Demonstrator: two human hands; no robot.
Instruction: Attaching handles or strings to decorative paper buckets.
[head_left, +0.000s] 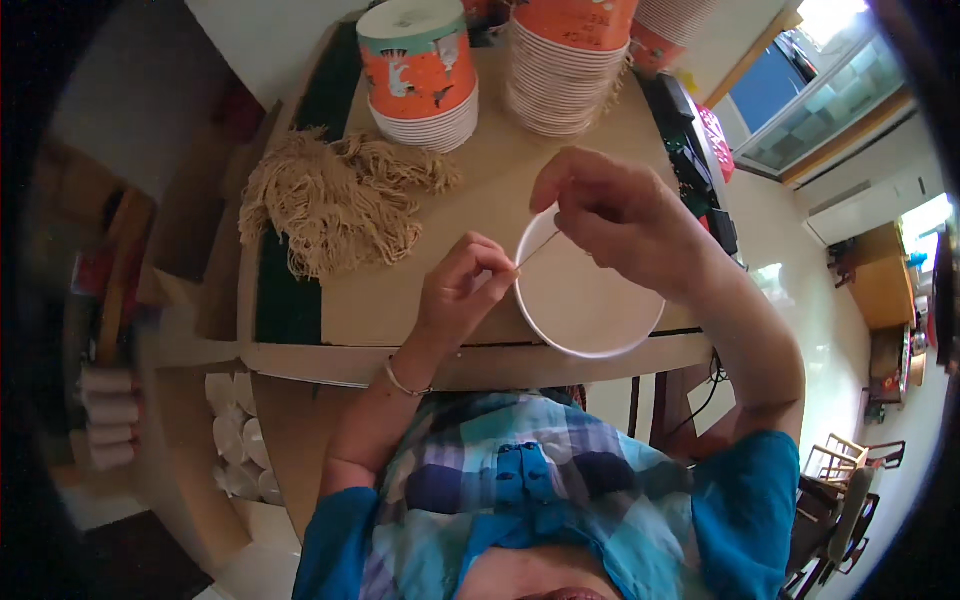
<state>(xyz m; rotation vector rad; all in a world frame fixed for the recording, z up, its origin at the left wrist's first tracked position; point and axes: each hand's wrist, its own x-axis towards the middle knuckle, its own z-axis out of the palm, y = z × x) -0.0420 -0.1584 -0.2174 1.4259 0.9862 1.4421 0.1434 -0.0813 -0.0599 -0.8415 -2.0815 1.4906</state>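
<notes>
A round paper bucket (590,354) with a white rim sits at the near edge of the table, its mouth facing me. My left hand (463,285) is closed in a pinch at the left side of that rim, holding one end of a thin string (538,251). The string runs up and right across the bucket's mouth to my right hand (625,215). That hand is raised over the far right part of the rim, thumb and fingers pinched on the other end. Its fingertips partly hide the string. Left of the bucket lies a loose heap of tan strings (335,200).
An orange and green patterned bucket stack (420,75) stands at the back, beside a taller stack of buckets (568,80) with strings hanging at its side. Dark objects (690,150) line the table's right edge. A box with white rolled items (240,435) is at lower left.
</notes>
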